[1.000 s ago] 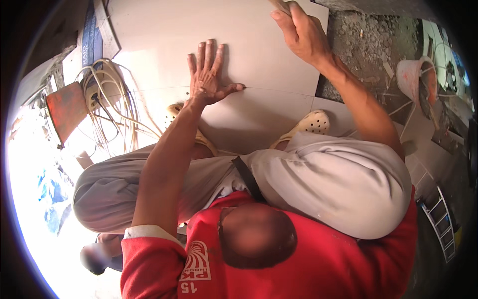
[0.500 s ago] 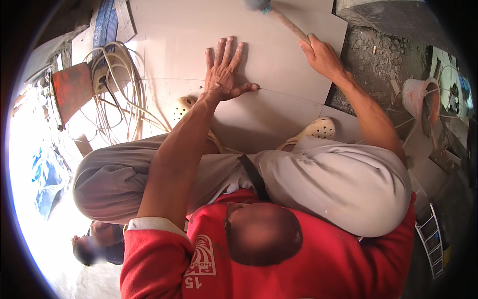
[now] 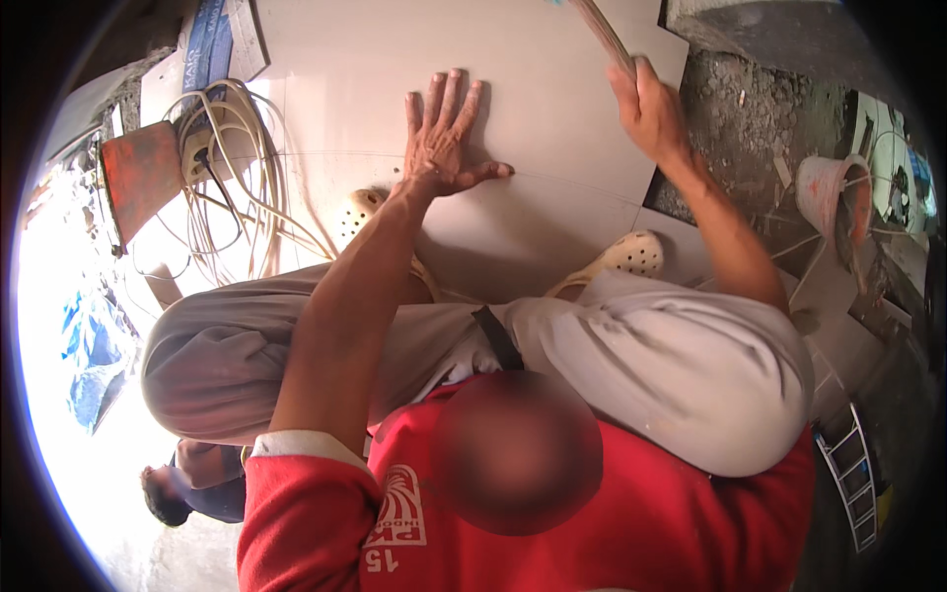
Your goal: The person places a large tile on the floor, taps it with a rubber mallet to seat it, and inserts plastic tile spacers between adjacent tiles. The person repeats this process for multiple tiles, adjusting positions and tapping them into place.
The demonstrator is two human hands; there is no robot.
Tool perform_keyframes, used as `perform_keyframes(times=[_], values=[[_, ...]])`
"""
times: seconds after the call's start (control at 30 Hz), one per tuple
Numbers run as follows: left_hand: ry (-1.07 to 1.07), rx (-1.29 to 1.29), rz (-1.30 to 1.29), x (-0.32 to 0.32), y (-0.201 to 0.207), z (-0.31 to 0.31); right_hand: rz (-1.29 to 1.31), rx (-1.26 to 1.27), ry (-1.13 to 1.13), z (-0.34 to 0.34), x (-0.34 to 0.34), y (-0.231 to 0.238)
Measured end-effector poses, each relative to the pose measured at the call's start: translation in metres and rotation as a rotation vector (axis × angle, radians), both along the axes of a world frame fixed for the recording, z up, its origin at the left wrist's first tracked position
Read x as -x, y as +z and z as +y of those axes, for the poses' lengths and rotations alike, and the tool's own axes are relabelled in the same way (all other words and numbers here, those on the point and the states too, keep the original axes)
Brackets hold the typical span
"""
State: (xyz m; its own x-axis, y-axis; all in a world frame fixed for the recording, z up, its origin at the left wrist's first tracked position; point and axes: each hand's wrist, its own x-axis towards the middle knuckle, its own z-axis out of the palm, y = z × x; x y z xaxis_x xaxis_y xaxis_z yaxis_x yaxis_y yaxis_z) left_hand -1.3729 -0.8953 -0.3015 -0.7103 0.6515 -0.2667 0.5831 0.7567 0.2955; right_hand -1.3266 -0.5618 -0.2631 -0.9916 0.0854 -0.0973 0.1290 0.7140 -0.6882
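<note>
Head view: a large white floor tile [image 3: 552, 89] fills the upper middle of the frame. Below it, grey-trousered knees and a red shirt take the lower half. Left hand [image 3: 444, 138] lies flat on the tile, fingers spread. Right hand [image 3: 646, 104], upper right, is closed around a wooden handle [image 3: 602, 35] rising out of frame. Coiled pale cable [image 3: 222, 168] sits upper left.

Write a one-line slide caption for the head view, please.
Left hand pressed flat on a white floor tile; right hand raises a wooden handle.
</note>
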Motion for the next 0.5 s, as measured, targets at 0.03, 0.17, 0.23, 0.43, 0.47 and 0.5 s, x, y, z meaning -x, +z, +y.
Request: perform_keyframes(times=[0.03, 0.17, 0.23, 0.43, 0.47, 0.5], values=[[0.009, -0.02, 0.025, -0.001, 0.0, 0.0, -0.04, 0.042, 0.028, 0.001, -0.002, -0.001], [0.016, 0.026, 0.003, 0.001, 0.002, 0.001, -0.067, -0.073, 0.101, 0.004, -0.005, 0.0], [0.032, 0.026, -0.006, 0.002, 0.003, 0.002, -0.032, -0.085, 0.042, 0.005, -0.01, 0.002], [0.032, 0.017, -0.021, -0.002, 0.004, 0.004, -0.072, -0.116, 0.102, 0.011, -0.031, 0.009], [0.025, 0.029, -0.033, -0.003, 0.004, 0.003, -0.046, -0.094, 0.085, 0.012, -0.033, 0.01], [0.038, -0.001, 0.029, -0.003, 0.002, 0.003, -0.092, -0.08, 0.08, 0.014, -0.034, 0.011]])
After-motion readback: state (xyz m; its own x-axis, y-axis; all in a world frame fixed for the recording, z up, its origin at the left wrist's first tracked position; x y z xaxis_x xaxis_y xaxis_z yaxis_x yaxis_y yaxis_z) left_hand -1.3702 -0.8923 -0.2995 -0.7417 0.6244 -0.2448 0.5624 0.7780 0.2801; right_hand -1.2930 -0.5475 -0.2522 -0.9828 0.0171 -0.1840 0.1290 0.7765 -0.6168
